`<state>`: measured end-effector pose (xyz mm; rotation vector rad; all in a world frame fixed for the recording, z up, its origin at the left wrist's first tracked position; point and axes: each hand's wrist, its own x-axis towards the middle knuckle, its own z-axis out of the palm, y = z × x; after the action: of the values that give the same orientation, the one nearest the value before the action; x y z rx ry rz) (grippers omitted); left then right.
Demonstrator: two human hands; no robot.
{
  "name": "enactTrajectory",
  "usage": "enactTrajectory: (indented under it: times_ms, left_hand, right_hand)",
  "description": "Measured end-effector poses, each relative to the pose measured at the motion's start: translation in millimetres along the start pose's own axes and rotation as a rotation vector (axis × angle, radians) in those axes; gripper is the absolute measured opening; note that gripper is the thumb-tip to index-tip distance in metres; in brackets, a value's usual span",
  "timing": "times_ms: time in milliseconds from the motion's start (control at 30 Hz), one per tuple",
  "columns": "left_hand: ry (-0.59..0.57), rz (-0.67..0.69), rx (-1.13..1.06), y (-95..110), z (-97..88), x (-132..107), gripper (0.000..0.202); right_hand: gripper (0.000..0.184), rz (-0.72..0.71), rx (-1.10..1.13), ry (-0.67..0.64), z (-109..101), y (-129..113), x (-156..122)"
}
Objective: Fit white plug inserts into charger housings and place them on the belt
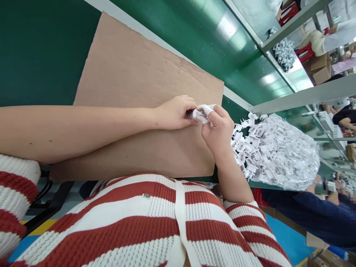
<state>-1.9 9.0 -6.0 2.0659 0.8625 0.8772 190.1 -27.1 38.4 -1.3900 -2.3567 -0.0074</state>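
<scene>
My left hand [178, 112] is closed, thumb and fingers pinched on one end of a small white plastic part [198, 115]. My right hand [219, 128] grips the other end, with white wrapping around its forefinger. Fingers cover most of the part, so its full shape is hidden. Both hands are held over a brown cardboard sheet [133, 70]. Just right of my right hand, a heap of similar-looking white plastic pieces [257, 148] spills out of a clear plastic bag [302, 155].
The cardboard lies on a green work surface [36, 52]. Beyond it runs a green belt [180, 29] with a metal rail. Grey posts [306, 94] cross at right. A pile of grey parts [285, 53] lies farther off, and co-workers sit at the right side.
</scene>
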Motion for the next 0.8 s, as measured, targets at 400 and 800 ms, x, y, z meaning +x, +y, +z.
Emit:
enactTrajectory:
  times_ms: [400, 800]
  left_hand:
    - [0.054, -0.001, -0.007, -7.8, 6.0, 1.3, 0.028]
    - [0.064, -0.003, 0.06, -7.9, 9.9, 2.3, 0.014]
  right_hand:
    - [0.027, -0.031, 0.01, 0.03, -8.6, -3.2, 1.0]
    - [0.024, 0.004, 0.052, -0.032, -19.2, 2.1, 4.8]
